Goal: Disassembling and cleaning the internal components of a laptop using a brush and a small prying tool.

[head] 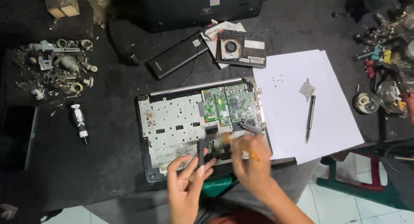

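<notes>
Now, a small dark part [202, 151] is pinched upright in the left hand [186, 181], fingers closed on its lower end, long axis approx. vertical in view; it's held just over the near edge of the opened laptop chassis [172, 124], which lies on the dark surface [108, 133]. The right hand [250, 163] is seen just right of the part, motion-blurred; fingers curled round a thin tool w/ an orange-ish tip [253, 155], grip closed as far as can be made out; the tool's working end points left toward the part, so the part lies left of the right hand, touching or nearly — can't be told thru the blur. The left hand is the nearer one, being already on the part.

Count: 1 chassis w/ 1 green board [224, 104] exposed at its far right; 1 fan module [240, 48] and 1 black battery pack [174, 55] beyond it; 1 black-and-white screwdriver [79, 121] well left; white paper sheets [302, 103] at right, at least 2 overlapped, carrying 1 slim dark driver [310, 117], 1 small finned metal piece [307, 89] and several tiny screws [276, 80], no. not countable; scrap metal bits [56, 68] piled far left.
</notes>
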